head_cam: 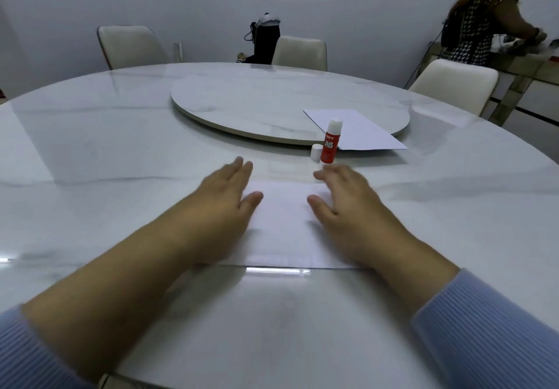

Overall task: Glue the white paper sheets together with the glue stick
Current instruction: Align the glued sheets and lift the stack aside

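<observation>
A white paper sheet [284, 222] lies flat on the marble table in front of me. My left hand [223, 204] rests palm down on its left side, fingers spread. My right hand [348, 204] lies flat on its right side, also holding nothing. Just beyond my right fingertips a red glue stick [330, 143] stands upright with its white tip bare. Its white cap [316, 153] sits on the table to its left. More white paper sheets [360, 131] lie behind the stick, partly on the turntable.
A round marble turntable [257, 104] fills the table's middle. Cream chairs [130, 46] stand around the far edge, with a black bag [264, 40] behind one. A person [484, 19] stands at a counter at the far right.
</observation>
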A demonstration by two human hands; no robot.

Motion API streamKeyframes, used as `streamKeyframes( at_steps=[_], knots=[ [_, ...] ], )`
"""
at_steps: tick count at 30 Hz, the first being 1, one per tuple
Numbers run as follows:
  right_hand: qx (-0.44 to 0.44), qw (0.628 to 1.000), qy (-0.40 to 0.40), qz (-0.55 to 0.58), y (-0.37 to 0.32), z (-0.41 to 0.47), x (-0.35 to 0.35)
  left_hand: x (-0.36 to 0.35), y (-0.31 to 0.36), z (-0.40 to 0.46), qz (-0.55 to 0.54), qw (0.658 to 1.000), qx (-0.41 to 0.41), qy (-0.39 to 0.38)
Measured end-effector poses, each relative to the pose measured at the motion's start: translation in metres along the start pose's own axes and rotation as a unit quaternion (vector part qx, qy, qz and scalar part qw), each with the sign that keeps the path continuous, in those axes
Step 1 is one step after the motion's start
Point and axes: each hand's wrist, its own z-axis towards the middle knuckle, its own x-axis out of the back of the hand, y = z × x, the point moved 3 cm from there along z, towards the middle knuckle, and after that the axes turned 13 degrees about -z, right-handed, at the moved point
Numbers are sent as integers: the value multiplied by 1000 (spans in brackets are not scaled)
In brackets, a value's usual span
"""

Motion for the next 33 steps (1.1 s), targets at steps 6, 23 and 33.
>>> streamKeyframes(
  at_steps=[6, 23, 33],
  knots=[
    [-20, 985, -154, -77, 5, -2, -23, -15, -19, 1, 109, 993, 7, -54],
    [-15, 975, -182, -124, 36, -21, -9, -14, -9, 1, 73, 994, -33, -69],
    [-267, 926, 99, 248, 89, 33, 18, -9, -8, 6, -13, 999, -41, -22]
  ],
)
